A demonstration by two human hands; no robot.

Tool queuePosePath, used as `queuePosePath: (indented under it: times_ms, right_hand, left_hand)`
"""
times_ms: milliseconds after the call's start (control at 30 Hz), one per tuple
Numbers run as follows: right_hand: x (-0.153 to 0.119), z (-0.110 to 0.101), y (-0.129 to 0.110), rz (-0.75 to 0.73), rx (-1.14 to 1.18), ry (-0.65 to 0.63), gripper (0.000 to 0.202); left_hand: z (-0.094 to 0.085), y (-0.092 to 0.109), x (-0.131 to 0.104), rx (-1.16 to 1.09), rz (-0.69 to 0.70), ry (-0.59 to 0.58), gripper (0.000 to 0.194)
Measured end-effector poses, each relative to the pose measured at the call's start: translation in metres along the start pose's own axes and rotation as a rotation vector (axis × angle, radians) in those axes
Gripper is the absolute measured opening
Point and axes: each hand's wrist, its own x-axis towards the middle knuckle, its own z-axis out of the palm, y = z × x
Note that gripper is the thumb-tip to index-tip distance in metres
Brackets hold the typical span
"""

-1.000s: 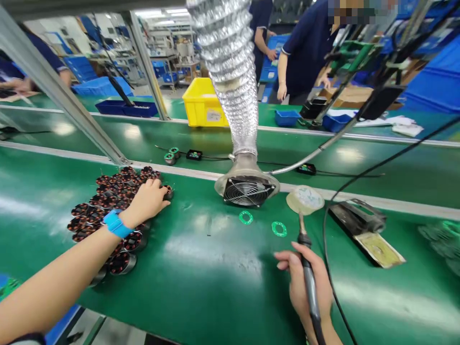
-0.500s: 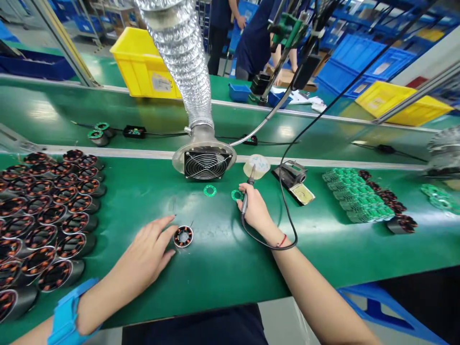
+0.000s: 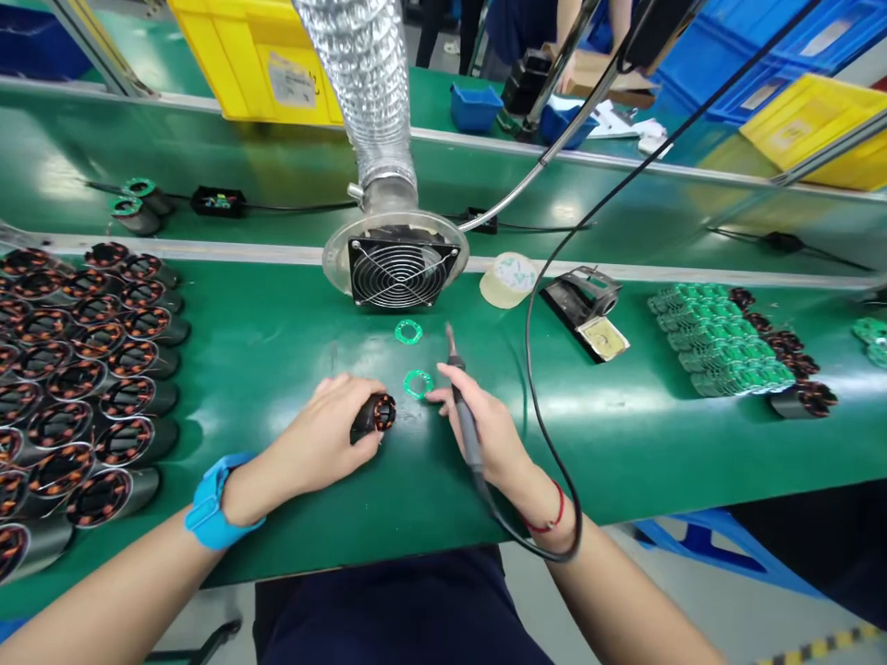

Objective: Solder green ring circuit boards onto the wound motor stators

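My left hand (image 3: 339,429) is wrapped round a dark cylindrical motor core (image 3: 366,418), whose open end with copper windings faces right. My right hand (image 3: 481,420) holds a soldering iron (image 3: 466,425) like a pen, its tip pointing up and away over the green mat. The fingertips of that hand are at the right edge of a green ring-shaped board (image 3: 408,384). Another green ring board (image 3: 408,324) lies farther back, just in front of the fan (image 3: 400,274).
Rows of motor cores (image 3: 130,390) stand at the left. Behind the right hand are a tape roll (image 3: 509,280) and an iron stand (image 3: 586,296). Stacked green boards (image 3: 721,342) are at the right. A silver duct (image 3: 374,92) hangs above the fan.
My left hand has moved right and closed round the core, which is now tilted. My right hand has shifted the near ring board left and nearer. The view has tipped downward.
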Motion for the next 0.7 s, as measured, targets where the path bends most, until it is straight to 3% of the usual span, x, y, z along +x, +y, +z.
queuePosePath:
  times_ms: [67,167,300,367,700]
  right_hand:
    - [-0.008,-0.007,-0.001,0.003,0.029,0.027,0.039]
    - [-0.017,-0.012,-0.003,0.032,0.053,0.164,0.022]
    - [-0.023,-0.010,-0.002,0.131,0.194,0.273,0.009]
    - [-0.023,-0.008,0.001,0.145,0.253,0.269,0.008]
    - [-0.020,-0.011,0.002,0.115,0.272,0.212,0.009]
  left_hand:
    - [0.001,0.000,0.005,0.067,0.080,-0.024,0.033]
    - [0.008,-0.005,0.010,0.038,0.132,-0.010,0.037]
    - [0.014,-0.015,0.010,-0.039,0.102,0.108,0.036]
    - [0.014,-0.018,0.011,-0.026,0.087,0.159,0.035]
    - [0.016,-0.017,0.016,0.138,0.160,0.170,0.034]
